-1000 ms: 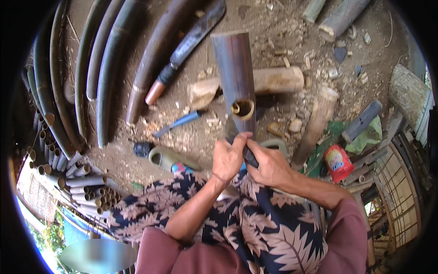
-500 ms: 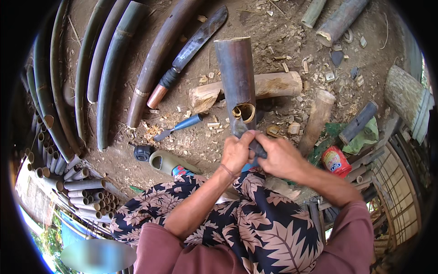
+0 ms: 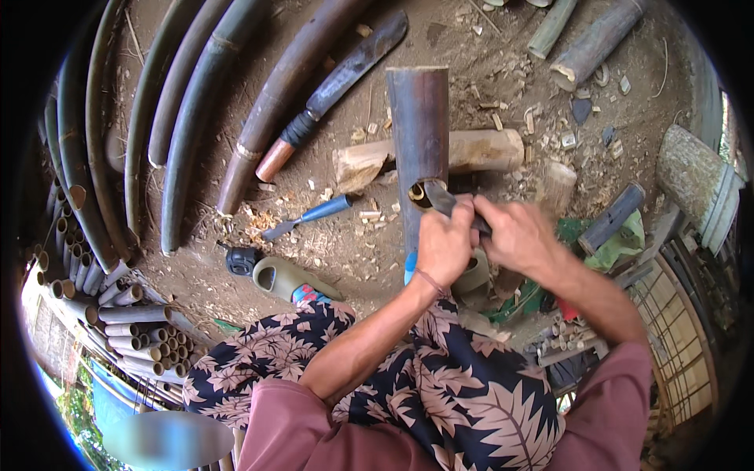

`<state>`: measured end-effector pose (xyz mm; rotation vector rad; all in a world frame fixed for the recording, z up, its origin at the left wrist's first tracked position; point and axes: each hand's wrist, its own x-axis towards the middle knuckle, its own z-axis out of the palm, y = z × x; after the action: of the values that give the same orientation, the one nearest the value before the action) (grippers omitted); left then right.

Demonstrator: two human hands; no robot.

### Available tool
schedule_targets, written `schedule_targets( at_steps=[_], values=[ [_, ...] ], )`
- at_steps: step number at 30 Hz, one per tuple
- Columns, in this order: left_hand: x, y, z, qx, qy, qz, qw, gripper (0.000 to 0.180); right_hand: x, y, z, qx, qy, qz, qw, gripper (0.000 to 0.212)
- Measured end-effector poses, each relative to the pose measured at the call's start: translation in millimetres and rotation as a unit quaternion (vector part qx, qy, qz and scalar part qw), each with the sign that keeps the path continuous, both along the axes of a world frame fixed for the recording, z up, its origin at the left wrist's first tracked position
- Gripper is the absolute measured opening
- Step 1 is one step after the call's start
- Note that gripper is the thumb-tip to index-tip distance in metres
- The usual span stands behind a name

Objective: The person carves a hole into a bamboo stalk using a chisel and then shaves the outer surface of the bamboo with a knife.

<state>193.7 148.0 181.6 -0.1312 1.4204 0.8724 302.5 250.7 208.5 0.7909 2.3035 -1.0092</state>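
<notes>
While dark knife (image 3: 444, 202) meets rim of opening (image 3: 418, 194) in bamboo tube (image 3: 421, 118), step in hand looks like paring at that edge. Next move seems to call for firm control, blade kept close against rim. Tube points away from person, crossing over pale log (image 3: 487, 149) as seen from above; contact unclear. Left hand (image 3: 445, 245) closed on knife, thumb up by blade, wrist angled inward. Right hand (image 3: 516, 238), slightly blurred, clamped on knife's rear, just beside left; forearms converge.
</notes>
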Motion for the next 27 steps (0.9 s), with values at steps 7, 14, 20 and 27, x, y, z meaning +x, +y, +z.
schedule_targets(
  at_steps=[7,14,20,27],
  values=[
    [3,-23,-14,0.074,-0.321,0.436,0.837,0.029,-94,35,21,0.016,-0.006,0.358,0.934,0.012],
    [-13,-51,-7,0.119,-0.300,0.180,0.929,0.043,-74,32,21,0.036,-0.019,0.307,0.951,0.021],
    [23,-108,34,0.230,0.065,-0.189,0.952,0.070,3,-58,26,-0.153,0.044,-0.333,0.929,0.030],
    [-44,-142,19,-0.007,0.260,-0.287,0.922,0.054,-58,-97,-33,-0.350,-0.052,-0.382,0.854,0.036]
  ],
)
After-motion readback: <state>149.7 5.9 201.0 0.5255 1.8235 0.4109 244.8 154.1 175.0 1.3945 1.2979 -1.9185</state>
